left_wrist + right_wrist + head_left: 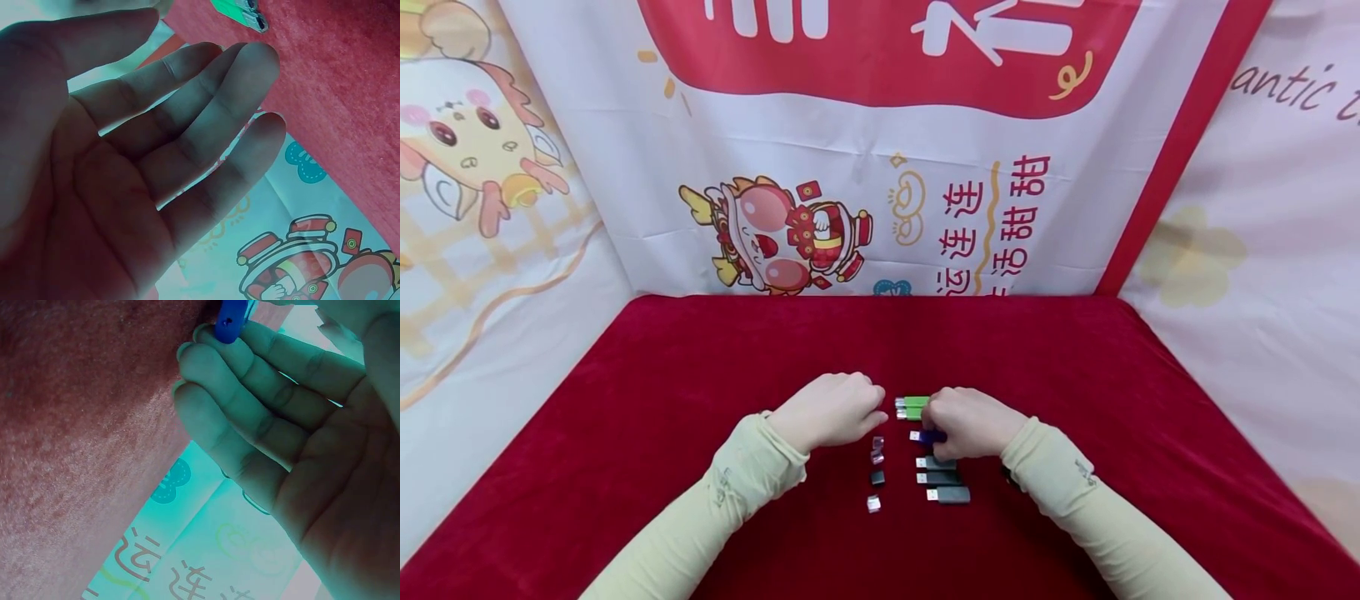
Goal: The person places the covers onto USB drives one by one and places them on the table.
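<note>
In the head view my right hand pinches a blue USB stick, its metal plug pointing left. The stick's blue end shows at the fingertips in the right wrist view. Just above it lie two green USB sticks, partly behind the hand. Below it are a grey USB stick, a dark stick and another grey stick. My left hand hovers at the left with loosely bent fingers, and its palm holds nothing in the left wrist view.
A column of small caps runs left of the sticks: two shiny pinkish caps, a dark cap and a clear one. A red cloth covers the table. Printed fabric hangs behind and at both sides.
</note>
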`<act>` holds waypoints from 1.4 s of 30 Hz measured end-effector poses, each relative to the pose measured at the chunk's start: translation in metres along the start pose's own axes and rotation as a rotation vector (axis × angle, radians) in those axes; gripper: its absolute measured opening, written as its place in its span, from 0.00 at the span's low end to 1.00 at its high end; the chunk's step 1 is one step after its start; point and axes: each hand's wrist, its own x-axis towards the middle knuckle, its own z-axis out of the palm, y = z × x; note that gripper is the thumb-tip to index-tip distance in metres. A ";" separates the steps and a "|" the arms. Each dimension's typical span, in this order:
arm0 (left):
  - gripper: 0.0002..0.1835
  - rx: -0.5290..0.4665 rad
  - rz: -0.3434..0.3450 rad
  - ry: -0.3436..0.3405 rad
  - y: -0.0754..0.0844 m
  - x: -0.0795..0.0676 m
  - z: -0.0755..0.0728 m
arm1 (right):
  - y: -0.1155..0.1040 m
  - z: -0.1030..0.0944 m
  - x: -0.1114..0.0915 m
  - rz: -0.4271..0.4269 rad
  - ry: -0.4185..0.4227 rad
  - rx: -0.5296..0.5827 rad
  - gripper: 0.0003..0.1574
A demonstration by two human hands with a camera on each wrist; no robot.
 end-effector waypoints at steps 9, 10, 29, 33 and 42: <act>0.08 0.022 0.001 -0.061 0.000 0.003 0.007 | -0.005 -0.014 -0.005 -0.018 0.083 -0.012 0.10; 0.08 0.025 0.000 -0.071 0.000 0.003 0.008 | -0.005 -0.016 -0.005 -0.018 0.088 -0.008 0.11; 0.09 0.043 0.073 -0.087 0.002 0.009 0.029 | 0.000 -0.037 -0.012 -0.048 0.236 -0.060 0.10; 0.10 0.044 0.080 -0.072 0.002 0.009 0.030 | 0.000 -0.039 -0.012 -0.041 0.250 -0.054 0.12; 0.11 0.062 0.104 -0.065 0.003 0.009 0.033 | -0.001 -0.040 -0.013 -0.049 0.263 -0.050 0.10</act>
